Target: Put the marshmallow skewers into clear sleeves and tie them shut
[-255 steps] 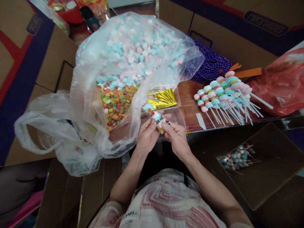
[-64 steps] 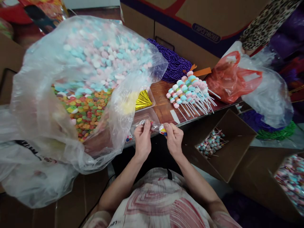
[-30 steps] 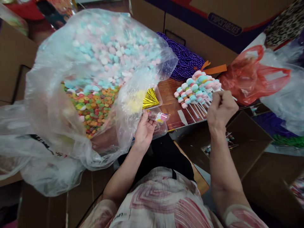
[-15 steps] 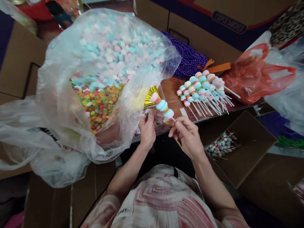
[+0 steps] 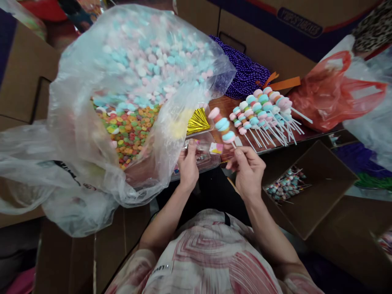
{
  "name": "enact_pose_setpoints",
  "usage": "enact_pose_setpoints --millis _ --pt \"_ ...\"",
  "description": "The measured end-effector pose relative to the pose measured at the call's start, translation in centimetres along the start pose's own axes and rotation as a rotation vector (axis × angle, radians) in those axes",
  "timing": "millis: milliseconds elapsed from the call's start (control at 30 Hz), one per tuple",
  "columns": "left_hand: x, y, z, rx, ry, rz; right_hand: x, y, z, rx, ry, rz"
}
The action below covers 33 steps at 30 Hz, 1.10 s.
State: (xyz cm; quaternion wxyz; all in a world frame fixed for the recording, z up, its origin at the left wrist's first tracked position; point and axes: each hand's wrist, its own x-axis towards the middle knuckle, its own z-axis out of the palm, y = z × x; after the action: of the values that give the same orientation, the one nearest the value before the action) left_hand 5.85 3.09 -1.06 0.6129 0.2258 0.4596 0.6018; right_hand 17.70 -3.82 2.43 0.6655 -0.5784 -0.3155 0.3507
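Observation:
My right hand (image 5: 249,167) pinches the white stick of a candy skewer (image 5: 223,125), its pink, blue and orange sweets pointing up and to the left. In my left hand (image 5: 188,166), between thumb and fingers, is a small clear plastic wrapper; its pink and yellow printed end (image 5: 216,148) sticks out to the right, below the skewer. Under the left hand lies a clear plastic tray (image 5: 211,162), partly covered. Gold twist ties (image 5: 198,121) fill a container just behind it. Several finished candy skewers (image 5: 260,110) lie piled on the table to the right.
A big clear bag (image 5: 73,81) of marshmallows and ring gummies takes up the left. Purple bead strings (image 5: 241,71) and a red plastic bag (image 5: 333,96) lie at the back. An open cardboard box (image 5: 321,196) with wrapped skewers stands below the table edge at right.
My right hand has moved right with the skewer, away from my left hand. The wrapper's printed end now shows clearly between them.

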Motion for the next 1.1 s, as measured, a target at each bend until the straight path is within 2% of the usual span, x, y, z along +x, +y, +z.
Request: enact_pose_setpoints --millis 167,300,533,733,867,1100 --pt "1.2 1.3 0.5 -0.182 0.077 -0.226 -0.5 0.3 -2.8 -0.029 -0.031 -0.022" --pt "1.5 1.5 0.7 -0.232 0.114 -0.304 -1.9 1.1 -4.7 -0.145 -0.035 -0.057" --pt "1.8 0.7 0.2 -0.202 0.068 -0.292 -2.9 1.2 -6.3 -0.381 -0.014 -0.085" --pt "2.2 0.5 -0.6 -0.118 -0.026 -0.163 -2.3 0.4 -7.5 -0.546 -0.142 -0.108" --pt "2.3 0.9 -0.7 -0.142 -0.039 -0.155 -2.0 0.1 -7.7 -0.52 -0.16 -0.028" --pt "2.5 0.5 -0.5 -0.204 0.081 -0.204 -1.7 1.6 -6.8 -0.299 -0.069 0.136"
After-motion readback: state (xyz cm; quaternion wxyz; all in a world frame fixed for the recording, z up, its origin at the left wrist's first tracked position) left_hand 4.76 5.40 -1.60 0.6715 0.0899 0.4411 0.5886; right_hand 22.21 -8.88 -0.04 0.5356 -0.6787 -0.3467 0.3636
